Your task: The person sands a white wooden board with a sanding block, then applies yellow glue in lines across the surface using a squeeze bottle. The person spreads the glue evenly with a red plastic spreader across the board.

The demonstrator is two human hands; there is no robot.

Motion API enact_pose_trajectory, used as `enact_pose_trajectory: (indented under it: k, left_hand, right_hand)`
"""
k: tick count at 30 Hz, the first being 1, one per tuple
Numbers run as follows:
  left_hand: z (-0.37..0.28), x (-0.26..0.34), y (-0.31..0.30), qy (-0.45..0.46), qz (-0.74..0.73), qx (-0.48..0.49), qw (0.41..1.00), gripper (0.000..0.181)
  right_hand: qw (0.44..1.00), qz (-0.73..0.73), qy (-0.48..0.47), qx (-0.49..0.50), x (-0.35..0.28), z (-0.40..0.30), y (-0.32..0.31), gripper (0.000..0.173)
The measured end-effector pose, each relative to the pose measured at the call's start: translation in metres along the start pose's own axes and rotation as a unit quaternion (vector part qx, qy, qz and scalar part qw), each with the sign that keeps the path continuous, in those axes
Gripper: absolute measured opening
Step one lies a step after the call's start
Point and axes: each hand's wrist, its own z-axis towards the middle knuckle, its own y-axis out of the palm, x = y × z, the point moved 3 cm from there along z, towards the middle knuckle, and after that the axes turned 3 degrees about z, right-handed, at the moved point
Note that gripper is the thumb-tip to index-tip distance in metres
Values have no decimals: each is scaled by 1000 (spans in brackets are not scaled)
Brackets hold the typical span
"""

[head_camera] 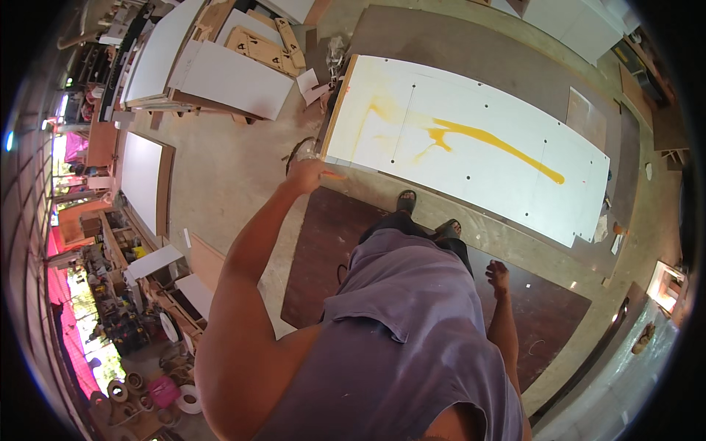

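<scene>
My left hand (306, 175), at the near left corner of a white panel (496, 160), grips a small orange-edged tool (334, 175); its full shape is hidden. Just beyond that hand is a round, partly clear object (302, 152), and I cannot tell whether the hand touches it. A thick yellow streak of glue-like liquid (496, 144) runs along the panel, with a thin yellow smear (375, 110) towards its left end. Dark round spots dot the panel's face. My right hand (498, 274) hangs beside my body, fingers slightly apart, holding nothing.
A large grey board (419, 33) lies beneath the panel. I stand by a dark brown sheet (325, 248) on the concrete floor. Stacked white boards (231, 74) and wooden templates (262, 49) are at upper left. Cluttered shelves (127, 259) and tape rolls (190, 398) line the left.
</scene>
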Motion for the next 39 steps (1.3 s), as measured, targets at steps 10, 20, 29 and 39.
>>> enact_pose_trajectory:
  k: [10, 20, 29, 39]
  left_hand:
    - [180, 67, -129, 71, -27, 139, 987, 38]
    - [253, 66, -84, 42, 55, 74, 995, 36]
    - [265, 70, -71, 111, 145, 122, 976, 40]
    - [49, 69, 8, 9, 102, 99, 990, 40]
  right_hand:
    - [993, 78, -10, 89, -43, -19, -13, 38]
    - [995, 11, -47, 84, 133, -94, 68, 27]
    - [997, 60, -21, 44, 97, -73, 54, 36]
    - [997, 9, -73, 21, -45, 5, -35, 47]
